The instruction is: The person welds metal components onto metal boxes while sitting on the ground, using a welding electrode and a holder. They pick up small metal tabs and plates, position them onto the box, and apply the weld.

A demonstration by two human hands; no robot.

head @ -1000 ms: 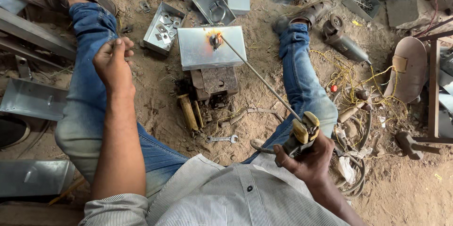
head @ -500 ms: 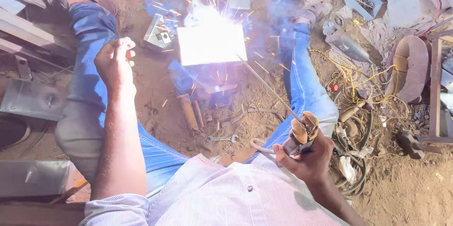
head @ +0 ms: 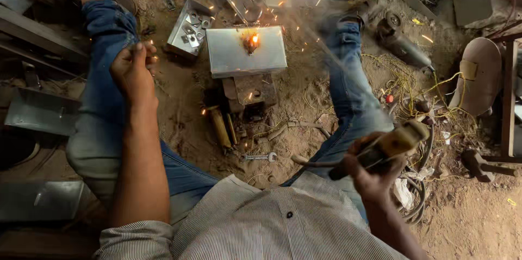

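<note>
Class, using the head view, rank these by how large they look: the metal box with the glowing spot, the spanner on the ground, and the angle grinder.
1. Metal box, clearly largest.
2. Angle grinder.
3. Spanner, smallest.
All three lie on the ground at a similar distance from the camera, so the order holds.

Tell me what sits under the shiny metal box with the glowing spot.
The metal box rests on a rusty block standing in the sandy ground. Only the block's near part shows; the box covers the rest, so its full shape stays hidden.
</note>
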